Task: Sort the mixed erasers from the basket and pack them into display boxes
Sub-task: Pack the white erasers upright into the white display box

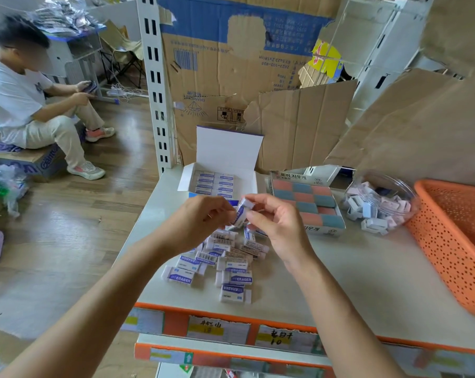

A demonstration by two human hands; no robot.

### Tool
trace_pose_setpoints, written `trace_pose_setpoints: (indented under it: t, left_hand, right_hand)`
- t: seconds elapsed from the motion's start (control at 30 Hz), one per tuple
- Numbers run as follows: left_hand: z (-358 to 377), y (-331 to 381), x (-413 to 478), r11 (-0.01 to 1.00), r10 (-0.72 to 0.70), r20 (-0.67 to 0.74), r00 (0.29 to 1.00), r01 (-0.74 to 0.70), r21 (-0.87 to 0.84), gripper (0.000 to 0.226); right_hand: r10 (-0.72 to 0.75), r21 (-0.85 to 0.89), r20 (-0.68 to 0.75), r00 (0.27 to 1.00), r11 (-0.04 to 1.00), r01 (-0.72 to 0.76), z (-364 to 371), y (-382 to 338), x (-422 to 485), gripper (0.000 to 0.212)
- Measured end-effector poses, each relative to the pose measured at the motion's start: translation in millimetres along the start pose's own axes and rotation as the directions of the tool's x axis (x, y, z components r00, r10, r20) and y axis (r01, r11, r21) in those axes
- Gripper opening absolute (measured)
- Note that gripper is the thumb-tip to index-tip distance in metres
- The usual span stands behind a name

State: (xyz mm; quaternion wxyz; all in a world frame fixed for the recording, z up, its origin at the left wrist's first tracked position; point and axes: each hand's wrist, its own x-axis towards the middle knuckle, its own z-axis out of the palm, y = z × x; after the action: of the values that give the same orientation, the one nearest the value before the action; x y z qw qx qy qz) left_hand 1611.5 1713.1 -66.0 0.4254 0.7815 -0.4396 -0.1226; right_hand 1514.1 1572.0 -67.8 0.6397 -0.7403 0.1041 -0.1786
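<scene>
Left forearm (pixel 94 309) & right forearm (pixel 340 309) come up from the bottom edge and meet at frame centre. Left hand (pixel 203 216) & right hand (pixel 274 225) both pinch one eraser (pixel 240 212), white w/ a blue-purple sleeve, tilted. Left fingertips hold its lower part, right thumb + forefinger its upper end. It's held in the air above the loose pile (pixel 225 263) of same-type erasers, which is spread on the white shelf top (pixel 353 282) below centre; some lie label up ("ERASER"), some barcode up.

Just above the hands in frame is the open display box (pixel 185 178), white lid standing up, w/ rows of the same blue-sleeved erasers packed inside; can't tell if it's full. Right of it, touching or nearly so, is a 2nd box (pixel 323 230) w/ Korean print, filled w/ pink & blue-grey blocks in a checker pattern. Further right a clear jar (pixel 381 186) lies on its side, small pale pink/white/blue pieces spilling from its mouth. At the right edge is the orange basket (pixel 454 241), perforated; its inside is mostly out of view.

Shelf front at the bottom has an orange strip w/ handwritten price labels (pixel 220 330). Torn cardboard (pixel 230 77) stands behind the boxes, beside a white slotted post (pixel 155 85). Upper left, a seated person (pixel 20 99) in a white tee holds sth small in both hands.
</scene>
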Motion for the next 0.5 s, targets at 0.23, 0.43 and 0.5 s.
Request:
trace_pose_setpoints:
  t: [0.23, 0.43, 0.5]
  left_hand:
    - [-4, 10, 5, 0.86, -0.202, -0.025, 0.979, 0.166, -0.483, 0.03]
    - [-2, 5, 15, 0.774, -0.275, 0.051, 0.96, 0.253, -0.58, 0.015]
    - [-2, 3, 19, 0.743, -0.306, 0.036, 0.952, 0.262, -0.616, 0.015]
  right_hand:
    - [-0.024, -0.024, 0.019, 1.0, 0.999, 0.025, 1, -5, 3, 0.042]
    - [-0.116, -0.117, -0.014, 0.993, 0.987, 0.114, 0, -3, 10, 0.024]
    - [-0.197, -0.317, 0.01, 0.98, 0.929, 0.19, -2, 1, 14, 0.023]
